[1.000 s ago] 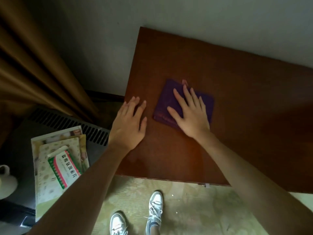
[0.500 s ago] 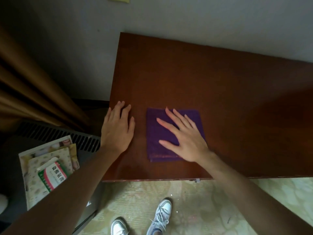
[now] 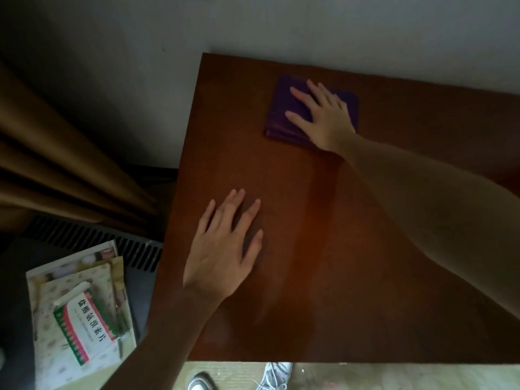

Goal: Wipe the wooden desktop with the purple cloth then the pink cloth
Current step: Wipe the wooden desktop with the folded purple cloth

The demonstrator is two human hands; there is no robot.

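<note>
Brown curtain (image 3: 64, 170) at left, slatted dark unit (image 3: 92, 243) below it, stacked booklets (image 3: 81, 319), white sneakers (image 3: 274, 375) on patterned floor.

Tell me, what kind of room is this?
Probably a bedroom or hotel room: a wooden desk against a plain wall, brown curtains, and a carpeted floor.

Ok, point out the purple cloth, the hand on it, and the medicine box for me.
purple cloth (image 3: 284, 116), head view, bare left part.
right hand (image 3: 326, 116), head view, back of the hand.
medicine box (image 3: 85, 322), head view, printed top face.

Chinese "盐酸氨溴索片" on box (image 3: 85, 330)
</note>
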